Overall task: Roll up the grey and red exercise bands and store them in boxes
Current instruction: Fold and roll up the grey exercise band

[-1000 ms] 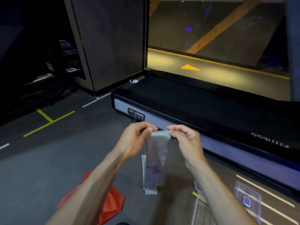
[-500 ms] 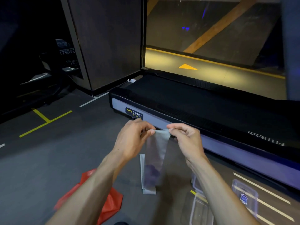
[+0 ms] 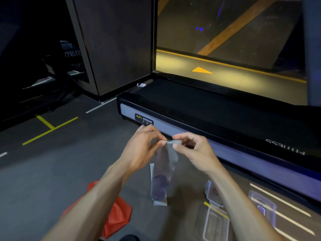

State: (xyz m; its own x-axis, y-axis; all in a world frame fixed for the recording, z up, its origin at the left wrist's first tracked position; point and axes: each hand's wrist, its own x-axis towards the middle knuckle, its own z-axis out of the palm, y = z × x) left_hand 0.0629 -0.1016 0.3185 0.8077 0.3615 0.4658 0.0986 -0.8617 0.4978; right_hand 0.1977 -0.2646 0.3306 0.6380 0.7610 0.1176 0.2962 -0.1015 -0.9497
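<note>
The grey exercise band (image 3: 165, 164) hangs down from my two hands to the floor, its lower end folded flat there. My left hand (image 3: 144, 146) pinches the band's top edge between thumb and fingers. Close beside it, my right hand (image 3: 192, 150) pinches the same top edge, which is bunched narrow between the fingertips. The red band (image 3: 116, 216) lies crumpled on the floor at lower left, partly hidden behind my left forearm. Clear plastic boxes (image 3: 215, 223) stand on the floor at lower right, partly behind my right forearm.
A black treadmill deck (image 3: 208, 110) with a grey side rail runs across the floor just beyond my hands. A clear lid (image 3: 262, 207) lies at the right. A dark pillar (image 3: 112, 46) and a glass wall rise behind. Yellow and white lines mark the dark floor.
My hands have come closer together, so the band's top edge, held wide before, is now gathered narrow between my fingertips. The view has shifted slightly.
</note>
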